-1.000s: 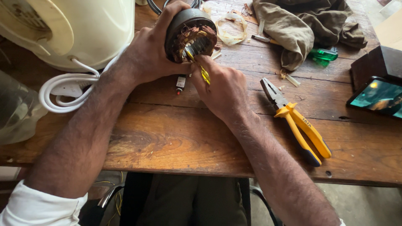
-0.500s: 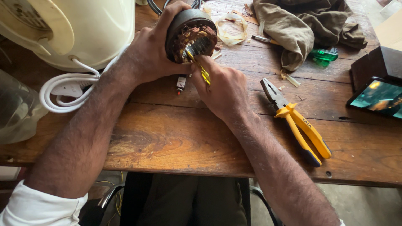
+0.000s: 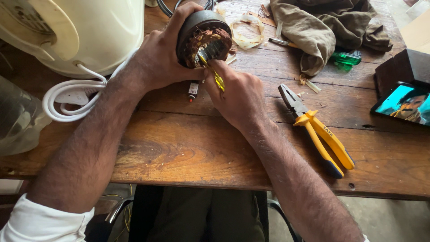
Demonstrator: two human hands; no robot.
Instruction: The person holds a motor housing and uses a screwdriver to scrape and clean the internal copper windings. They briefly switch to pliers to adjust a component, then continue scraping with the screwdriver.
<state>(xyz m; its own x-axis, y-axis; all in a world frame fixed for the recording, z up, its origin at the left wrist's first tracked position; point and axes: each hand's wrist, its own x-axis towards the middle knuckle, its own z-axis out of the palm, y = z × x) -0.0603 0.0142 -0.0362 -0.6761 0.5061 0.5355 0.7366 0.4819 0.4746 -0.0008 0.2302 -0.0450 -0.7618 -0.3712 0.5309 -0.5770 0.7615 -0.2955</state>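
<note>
Our left hand point(image 3: 161, 62) grips the motor stator point(image 3: 204, 38), fingers wrapped round; right hand point(image 3: 239, 96) pinches what looks like a yellow-handled screwdriver point(image 3: 214, 74) into its windings, above the counter point(image 3: 179, 148).

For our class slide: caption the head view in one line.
Left hand grips a motor stator while right hand works a yellow-handled tool into its copper windings.

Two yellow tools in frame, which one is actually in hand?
The slim yellow-handled screwdriver, gripped by the right hand with its tip inside the copper-wound motor stator held by the left hand. The yellow-handled pliers lie untouched on the wooden table.
</note>
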